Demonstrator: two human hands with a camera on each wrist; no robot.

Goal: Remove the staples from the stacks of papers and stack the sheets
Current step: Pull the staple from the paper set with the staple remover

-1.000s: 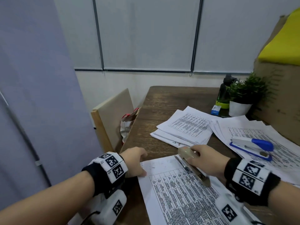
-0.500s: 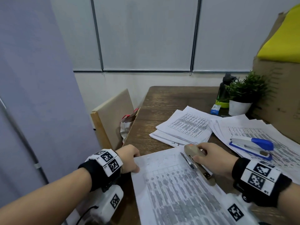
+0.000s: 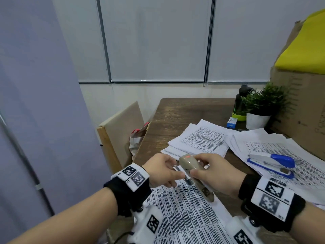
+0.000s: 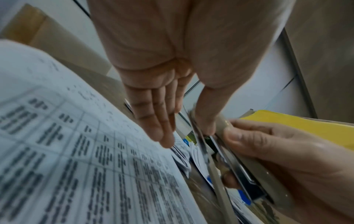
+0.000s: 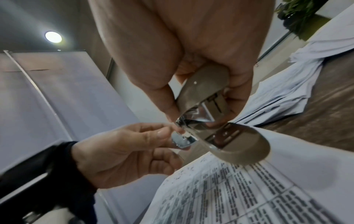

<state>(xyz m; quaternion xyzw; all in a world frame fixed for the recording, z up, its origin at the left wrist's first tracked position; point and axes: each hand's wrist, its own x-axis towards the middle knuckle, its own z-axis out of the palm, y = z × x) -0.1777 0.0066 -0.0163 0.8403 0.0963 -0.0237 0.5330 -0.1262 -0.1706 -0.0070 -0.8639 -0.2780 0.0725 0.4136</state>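
right hand [image 3: 217, 175] clamped on the beige stapler [image 3: 190, 166], held above the near printed stack [image 3: 184, 217]; left hand [image 3: 162, 170] pinches at its metal tip, probably picking off a pulled staple. two more stacks [image 3: 198, 141] sit far right on the wooden worktop [image 3: 177, 110], so likely midway; blue stapler [image 3: 271, 163], potted plant [image 3: 262, 106] and cardboard box [image 3: 302, 106] at far right.

From the head view I see my left hand [image 3: 163, 170] and right hand [image 3: 216, 175] bare, forearms bare too, no sleeves. Each wrist wears a wide black band wrapped with a white strip carrying two square black-and-white coded markers. Under each band, at the bottom of the frame, hangs a white camera housing with another coded marker on it; small screws join housing to band. A thin dark cable trails from the left housing at lower left.
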